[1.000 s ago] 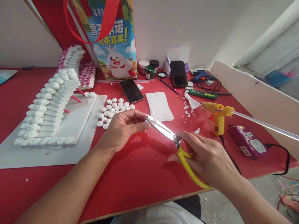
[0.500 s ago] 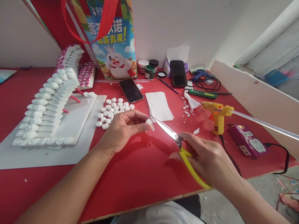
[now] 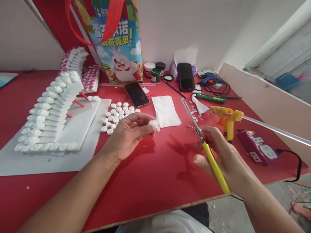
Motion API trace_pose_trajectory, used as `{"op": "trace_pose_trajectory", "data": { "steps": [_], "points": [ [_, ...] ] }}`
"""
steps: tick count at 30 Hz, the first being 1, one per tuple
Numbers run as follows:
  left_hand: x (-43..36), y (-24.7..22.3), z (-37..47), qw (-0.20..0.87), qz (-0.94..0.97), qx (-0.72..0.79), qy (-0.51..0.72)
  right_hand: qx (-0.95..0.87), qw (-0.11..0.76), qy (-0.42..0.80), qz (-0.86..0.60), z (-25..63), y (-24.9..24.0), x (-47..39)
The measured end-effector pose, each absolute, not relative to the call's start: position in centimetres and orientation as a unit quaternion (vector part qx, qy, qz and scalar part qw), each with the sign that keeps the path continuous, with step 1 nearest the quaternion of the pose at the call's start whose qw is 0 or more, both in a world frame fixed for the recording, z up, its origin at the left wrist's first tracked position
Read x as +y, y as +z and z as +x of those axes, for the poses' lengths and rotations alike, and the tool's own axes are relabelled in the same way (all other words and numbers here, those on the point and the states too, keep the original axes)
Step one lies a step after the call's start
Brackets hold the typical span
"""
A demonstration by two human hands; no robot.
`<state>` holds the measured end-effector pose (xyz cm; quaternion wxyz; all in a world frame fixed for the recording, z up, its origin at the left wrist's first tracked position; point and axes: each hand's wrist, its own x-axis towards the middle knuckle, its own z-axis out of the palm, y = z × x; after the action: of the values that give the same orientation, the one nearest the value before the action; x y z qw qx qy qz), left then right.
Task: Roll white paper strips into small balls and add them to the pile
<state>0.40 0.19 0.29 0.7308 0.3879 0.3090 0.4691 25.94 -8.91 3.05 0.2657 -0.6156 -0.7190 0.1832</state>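
Note:
Between thumb and fingers, my left hand (image 3: 130, 132) pinches a small white paper flower (image 3: 154, 124) above the red table. My right hand (image 3: 218, 153) holds yellow-handled scissors (image 3: 214, 166), their blades pointing up and away, apart from the flower. Several white rosettes (image 3: 116, 114) lie in a group just behind my left hand. A stack of white paper sheets (image 3: 166, 111) lies beyond the flower. To the left, a stepped white structure (image 3: 52, 121) edged with white rosettes stands on a white board (image 3: 80, 158).
A yellow glue gun (image 3: 227, 118) with a long clear stick and a purple box (image 3: 259, 147) are at the right. Behind lie two phones (image 3: 137, 94) (image 3: 186, 76), paint jars (image 3: 155, 74), a green cutter (image 3: 211, 97) and a tall printed bag (image 3: 121, 61).
My right hand has moved right with the scissors, whose blades have left the flower and swung more upright. My left hand still pinches the flower, slightly turned.

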Motion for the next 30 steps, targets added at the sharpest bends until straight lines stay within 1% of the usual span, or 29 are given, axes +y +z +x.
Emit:
{"op": "trace_pose_trajectory", "data": {
  "steps": [6,14,21,30],
  "points": [
    [0.2,0.5,0.4,0.764,0.299,0.323,0.472,-0.782,0.252,0.111,-0.559,24.8,3.0,-8.4],
    [0.0,0.2,0.8,0.784,0.270,0.303,0.470,-0.820,0.213,0.027,-0.531,23.1,3.0,-7.3],
    [-0.1,0.0,0.8,0.779,0.286,0.306,0.466,-0.819,0.200,0.029,-0.538,22.5,2.5,-6.8],
    [-0.2,0.1,1.2,0.764,0.298,0.322,0.474,-0.828,0.216,0.012,-0.517,22.5,2.1,-6.8]
  ]
}}
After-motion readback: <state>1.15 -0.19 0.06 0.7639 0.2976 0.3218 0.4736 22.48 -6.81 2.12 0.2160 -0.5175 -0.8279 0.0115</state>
